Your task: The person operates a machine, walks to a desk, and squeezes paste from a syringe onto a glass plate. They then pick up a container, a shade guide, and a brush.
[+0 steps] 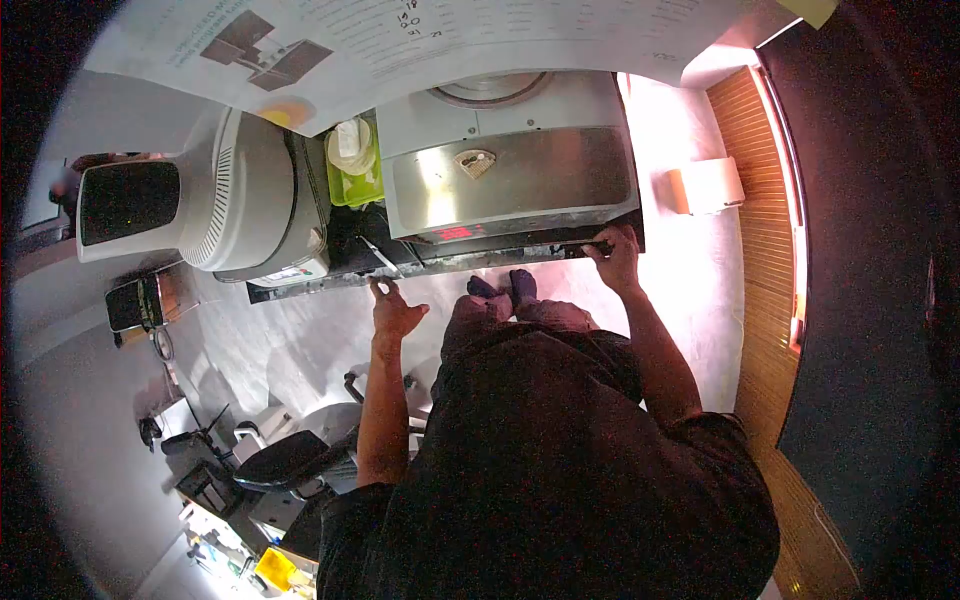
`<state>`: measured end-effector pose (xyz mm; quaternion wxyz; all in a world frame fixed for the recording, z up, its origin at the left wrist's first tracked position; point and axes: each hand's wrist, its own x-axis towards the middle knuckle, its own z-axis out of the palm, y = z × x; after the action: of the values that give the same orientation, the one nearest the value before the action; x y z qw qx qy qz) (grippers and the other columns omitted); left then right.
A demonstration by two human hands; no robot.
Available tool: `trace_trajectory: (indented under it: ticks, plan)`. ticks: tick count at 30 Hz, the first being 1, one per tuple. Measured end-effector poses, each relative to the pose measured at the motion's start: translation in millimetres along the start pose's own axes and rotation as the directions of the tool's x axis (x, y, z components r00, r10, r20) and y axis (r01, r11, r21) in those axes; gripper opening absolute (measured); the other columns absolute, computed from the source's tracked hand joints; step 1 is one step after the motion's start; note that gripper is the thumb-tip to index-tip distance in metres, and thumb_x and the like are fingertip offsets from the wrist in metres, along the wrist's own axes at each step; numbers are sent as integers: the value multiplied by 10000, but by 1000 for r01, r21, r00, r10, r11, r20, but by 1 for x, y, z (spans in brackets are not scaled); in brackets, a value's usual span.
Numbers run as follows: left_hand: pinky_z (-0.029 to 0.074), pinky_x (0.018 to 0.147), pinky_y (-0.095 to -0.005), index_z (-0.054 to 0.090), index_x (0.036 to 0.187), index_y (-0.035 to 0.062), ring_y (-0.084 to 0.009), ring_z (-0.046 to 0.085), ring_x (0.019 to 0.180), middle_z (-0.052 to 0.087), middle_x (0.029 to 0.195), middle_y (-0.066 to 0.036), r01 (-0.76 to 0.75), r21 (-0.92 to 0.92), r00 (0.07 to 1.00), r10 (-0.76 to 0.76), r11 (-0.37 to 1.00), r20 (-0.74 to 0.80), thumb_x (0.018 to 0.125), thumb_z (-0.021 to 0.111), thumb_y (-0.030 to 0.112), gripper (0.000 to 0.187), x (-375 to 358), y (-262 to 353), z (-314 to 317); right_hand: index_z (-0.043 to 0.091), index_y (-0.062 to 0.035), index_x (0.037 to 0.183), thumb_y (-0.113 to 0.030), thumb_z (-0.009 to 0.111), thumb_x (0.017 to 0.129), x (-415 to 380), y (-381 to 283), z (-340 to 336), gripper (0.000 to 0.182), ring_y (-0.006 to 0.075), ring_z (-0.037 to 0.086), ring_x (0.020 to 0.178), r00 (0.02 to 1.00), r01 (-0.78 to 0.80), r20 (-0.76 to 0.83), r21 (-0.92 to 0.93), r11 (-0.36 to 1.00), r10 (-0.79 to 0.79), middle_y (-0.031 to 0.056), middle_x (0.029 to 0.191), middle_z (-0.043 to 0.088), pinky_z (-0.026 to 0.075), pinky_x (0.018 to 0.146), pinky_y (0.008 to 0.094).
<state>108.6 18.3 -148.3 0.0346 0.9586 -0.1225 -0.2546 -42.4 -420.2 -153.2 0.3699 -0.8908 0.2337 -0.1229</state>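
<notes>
My left hand (398,312) is at the front edge of the dark bench top (345,278), thumb spread away from the fingers, holding nothing. Just beyond its fingertips, slim metal tweezers (379,256) lie on the bench. My right hand (617,263) is at the bench's right end, fingers curled around something small and dark at the edge; I cannot tell what it is. Between and beyond both hands stands a stainless steel machine (540,175) with a lit red display (456,233) low on its front.
Left of the steel machine are a lime green tray (342,190) holding white round pieces and a large grey-white machine (255,190) with a dark screen. Printed sheets (480,35) hang across the top. A white box (707,187) is at right; an office chair (285,460) stands behind my left arm.
</notes>
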Motion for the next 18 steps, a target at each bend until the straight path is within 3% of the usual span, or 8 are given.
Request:
trace_trajectory:
  ticks: [11, 15, 18]
  plan:
    - [517, 994, -460, 188, 1467, -171, -527, 546, 1210, 46, 1521, -455, -84, 82, 993, 89, 993, -71, 670, 850, 472, 1219, 18, -35, 45, 627, -82, 816, -137, 867, 660, -2, 9, 5, 291, 264, 547, 817, 995, 75, -64, -41, 996, -77, 56, 784, 616, 474, 736, 411]
    - [513, 995, -464, 156, 1472, -177, -526, 561, 1191, 32, 1514, -473, -78, 59, 997, 79, 995, -21, 662, 852, 470, 1249, 15, -29, 32, 624, -87, 816, -142, 869, 660, -3, 11, 8, 295, 262, 551, 815, 999, 15, -45, 89, 996, -11, 56, 775, 612, 474, 745, 417]
    - [513, 992, -467, 156, 1473, -178, -528, 564, 1186, 20, 1515, -476, -81, 41, 996, 82, 996, -22, 657, 855, 471, 1255, 12, -21, 23, 622, -87, 815, -140, 873, 659, -3, 13, 8, 300, 264, 559, 817, 998, 41, -51, 31, 999, -39, 58, 779, 618, 475, 757, 418]
